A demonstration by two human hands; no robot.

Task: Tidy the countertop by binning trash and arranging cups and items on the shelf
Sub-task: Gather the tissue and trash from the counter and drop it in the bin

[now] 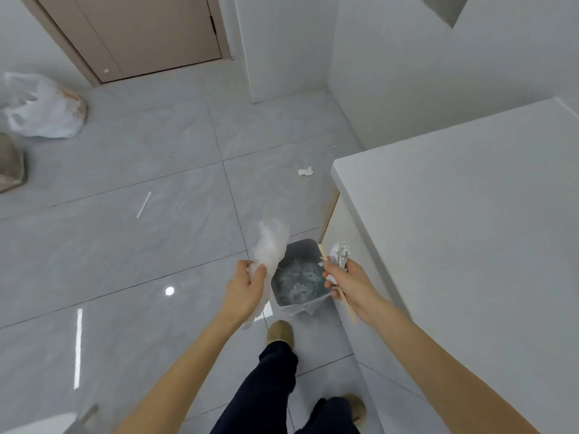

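Note:
A grey trash bin [296, 277] with a clear liner stands on the floor against the white counter's side. My left hand [246, 288] grips a crumpled white plastic bag [270, 245] just left of the bin's rim. Over the bin's right edge, my right hand [347, 285] holds crumpled paper trash [340, 253] together with wooden chopsticks [347, 303]. The white countertop [470, 214] fills the right side and shows no objects on the visible part.
A scrap of tissue [305, 172] and a white straw [143, 204] lie on the grey tiled floor. A tied plastic bag [44, 108] sits at the far left near a brown door [141, 32]. My feet [279, 332] stand just behind the bin.

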